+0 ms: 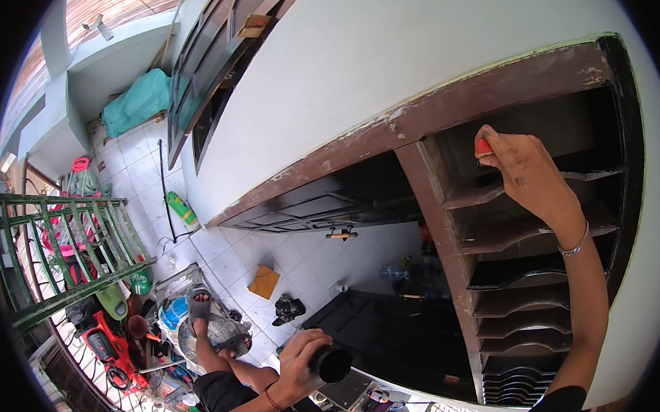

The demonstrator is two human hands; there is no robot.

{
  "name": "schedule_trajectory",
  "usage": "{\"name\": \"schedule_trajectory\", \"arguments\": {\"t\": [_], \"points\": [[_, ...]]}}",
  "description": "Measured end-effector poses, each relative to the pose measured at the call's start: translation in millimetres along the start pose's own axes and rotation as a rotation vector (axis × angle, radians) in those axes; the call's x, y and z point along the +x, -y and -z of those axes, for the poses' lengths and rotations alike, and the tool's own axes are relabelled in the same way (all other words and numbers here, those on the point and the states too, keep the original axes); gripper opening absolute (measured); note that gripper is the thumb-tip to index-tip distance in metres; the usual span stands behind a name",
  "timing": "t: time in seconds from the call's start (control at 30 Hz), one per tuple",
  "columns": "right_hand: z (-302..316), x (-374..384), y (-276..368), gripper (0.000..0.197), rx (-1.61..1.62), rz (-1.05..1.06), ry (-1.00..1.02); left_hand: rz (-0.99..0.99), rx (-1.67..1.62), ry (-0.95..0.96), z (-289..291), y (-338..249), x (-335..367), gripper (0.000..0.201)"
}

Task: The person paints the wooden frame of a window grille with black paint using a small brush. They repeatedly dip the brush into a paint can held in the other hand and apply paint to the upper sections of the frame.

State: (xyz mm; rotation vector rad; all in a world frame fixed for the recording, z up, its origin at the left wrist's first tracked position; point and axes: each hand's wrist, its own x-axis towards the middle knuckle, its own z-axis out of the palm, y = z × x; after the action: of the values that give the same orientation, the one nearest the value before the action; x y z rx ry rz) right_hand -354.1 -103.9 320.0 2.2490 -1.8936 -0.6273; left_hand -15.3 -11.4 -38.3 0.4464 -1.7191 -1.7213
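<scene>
Up at the head of the brown wooden frame (479, 78), I had the right hand (521, 170) pinched on a small red thing (483, 148), which sat at the fingertips in front of the dark opening, above the uppermost of the curved slats (521, 271). It was too small, and too far covered, for me to tell its kind. Low in my view, well apart from the frame, the left hand (303, 360) was wrapped around a dark container (332, 365); I could not tell whether I saw its mouth or its base. What worried me most was that two-fingered pinch: with so little of the red thing gripped, a knock against a slat could have twisted it loose and dropped it among the slats. The narrow gaps left little room for knuckles, so a hasty reach might have scraped them on the edges. If the container was open and held anything, a tilt of the left wrist could have spilled it toward the tiled floor (225, 244). The sandalled feet (200, 306) stood amid clutter and crumpled clear plastic, where a slip while stretching seemed to me a real hazard.
</scene>
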Motion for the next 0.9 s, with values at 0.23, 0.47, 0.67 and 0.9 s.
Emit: {"name": "schedule_trajectory", "arguments": {"t": [0.23,0.47,0.67,0.9], "points": [[25.5,10.0,11.2,0.091,-0.011,0.018,-0.025,-0.014,-0.002,-0.025,1.2,0.6,-2.4,0.051],[12.8,-3.8,9.6,0.066,0.144,-0.046,-0.009,-0.001,-0.016,-0.036,0.0,0.5,-4.9,0.051],[33.5,6.6,3.6,0.085,0.106,-0.011,-0.039,0.007,-0.018,-0.039,2.3,-0.6,-3.4,0.05],[35.6,-7.8,5.0,0.089,0.0,-0.094,0.025,0.013,-0.027,-0.049,1.8,-1.1,-8.3,0.049]]}}
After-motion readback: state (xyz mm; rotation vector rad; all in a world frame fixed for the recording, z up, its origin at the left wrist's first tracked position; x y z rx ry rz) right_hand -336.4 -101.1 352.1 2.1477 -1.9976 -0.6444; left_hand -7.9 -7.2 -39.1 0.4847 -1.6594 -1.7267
